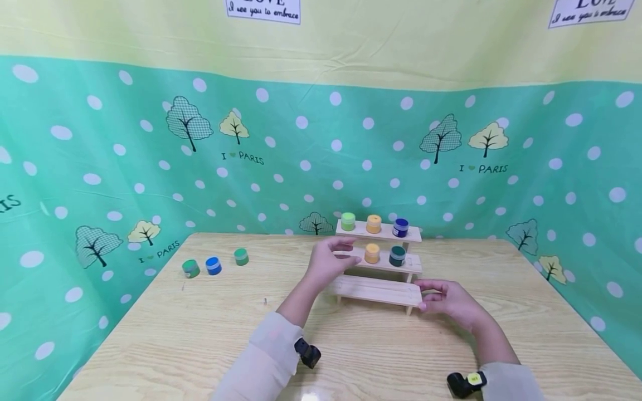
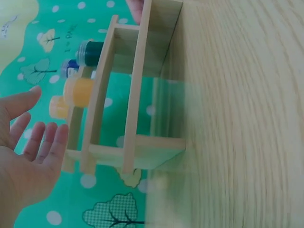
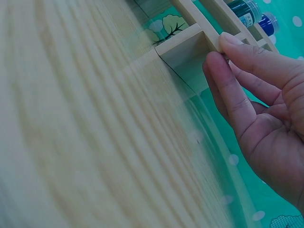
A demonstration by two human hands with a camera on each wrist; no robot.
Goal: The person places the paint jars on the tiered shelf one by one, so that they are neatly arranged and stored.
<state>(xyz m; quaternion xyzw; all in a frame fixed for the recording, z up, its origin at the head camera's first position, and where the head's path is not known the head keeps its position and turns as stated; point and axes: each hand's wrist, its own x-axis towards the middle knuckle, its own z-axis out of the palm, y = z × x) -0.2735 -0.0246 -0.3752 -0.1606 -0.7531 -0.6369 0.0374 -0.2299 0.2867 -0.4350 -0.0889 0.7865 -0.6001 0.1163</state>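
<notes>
A three-step wooden rack [image 1: 378,291] stands on the table. Its top step bears a light green paint jar [image 1: 348,221], an orange jar [image 1: 373,224] and a dark blue jar [image 1: 400,228]. On the middle step are a second orange jar [image 1: 371,253] and a dark green jar [image 1: 397,256]. My left hand [image 1: 327,263] is at the left end of that step, fingers spread and holding nothing, beside the orange jar. With thumb and fingertips, my right hand [image 3: 270,99] pinches the right end of the lowest step, which carries no jar.
Toward the table's left back lie a green jar [image 1: 190,268], a blue jar [image 1: 213,265] and another green jar [image 1: 241,257]. A tiny object [image 1: 265,301] lies on the wooden table [image 1: 200,334] left of the rack. Behind it hangs a dotted green curtain [image 1: 281,139].
</notes>
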